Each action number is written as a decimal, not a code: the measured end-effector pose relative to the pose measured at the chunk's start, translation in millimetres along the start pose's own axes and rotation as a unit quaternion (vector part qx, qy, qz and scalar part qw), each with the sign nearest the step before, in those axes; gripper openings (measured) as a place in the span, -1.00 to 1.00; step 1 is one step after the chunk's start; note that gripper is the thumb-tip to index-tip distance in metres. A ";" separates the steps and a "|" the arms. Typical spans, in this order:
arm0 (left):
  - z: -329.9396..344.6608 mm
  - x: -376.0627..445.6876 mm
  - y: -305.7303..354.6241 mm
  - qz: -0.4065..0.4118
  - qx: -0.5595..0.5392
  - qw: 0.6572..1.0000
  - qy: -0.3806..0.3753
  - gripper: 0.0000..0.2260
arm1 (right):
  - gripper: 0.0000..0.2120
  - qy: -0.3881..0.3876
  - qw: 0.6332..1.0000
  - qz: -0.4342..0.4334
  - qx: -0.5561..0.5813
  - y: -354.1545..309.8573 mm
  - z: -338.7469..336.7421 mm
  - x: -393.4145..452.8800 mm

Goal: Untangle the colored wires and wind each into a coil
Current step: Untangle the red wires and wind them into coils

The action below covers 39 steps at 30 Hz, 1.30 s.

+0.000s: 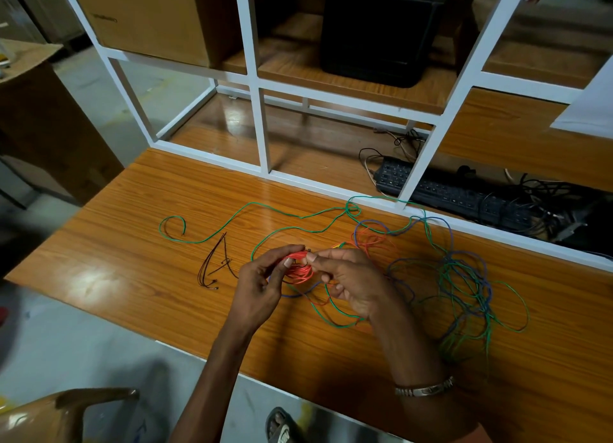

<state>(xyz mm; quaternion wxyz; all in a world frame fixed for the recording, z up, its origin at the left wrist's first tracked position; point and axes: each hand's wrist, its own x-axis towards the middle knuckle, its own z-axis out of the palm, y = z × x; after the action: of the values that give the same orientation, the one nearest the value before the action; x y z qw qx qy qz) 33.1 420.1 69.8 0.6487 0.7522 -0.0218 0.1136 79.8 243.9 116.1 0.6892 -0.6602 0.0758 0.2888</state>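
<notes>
Colored wires [464, 276] sprawl tangled on the wooden table [132, 210] to your right; pulling red free could tighten their knots. White shelving [262, 127] stands behind. Your left hand [258, 290] and right hand [348, 283] both pinch the small red coil [298, 268], which may spring loose.

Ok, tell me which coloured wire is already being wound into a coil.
The red wire, bunched in loops between both hands; the green wire and blue wire lie loose on the table.
</notes>
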 end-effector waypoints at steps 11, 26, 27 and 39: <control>2.0 -3.5 7.2 0.012 0.006 1.000 -0.007 -0.75 | -0.82 0.005 1.000 0.010 0.002 -0.9 -4.2 -6.7; -0.4 -7.7 7.7 0.010 0.000 1.000 -0.019 -0.76 | -0.89 -0.013 0.999 0.028 0.023 -3.3 -3.3 -13.4; 0.1 -8.6 7.8 0.012 0.002 1.000 -0.017 -0.76 | -0.89 -0.013 0.999 0.032 0.023 -3.7 -3.2 -13.7; 3.3 -13.7 10.1 -0.010 -0.035 0.999 -0.009 -0.75 | -0.74 -0.051 0.995 0.053 0.063 -4.7 -8.7 -17.0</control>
<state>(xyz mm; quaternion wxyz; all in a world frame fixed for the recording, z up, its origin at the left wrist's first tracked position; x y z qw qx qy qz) 18.4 413.7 76.4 0.6756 0.7301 -0.0238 0.0998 70.5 230.8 127.4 0.7163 -0.5947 0.0935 0.3528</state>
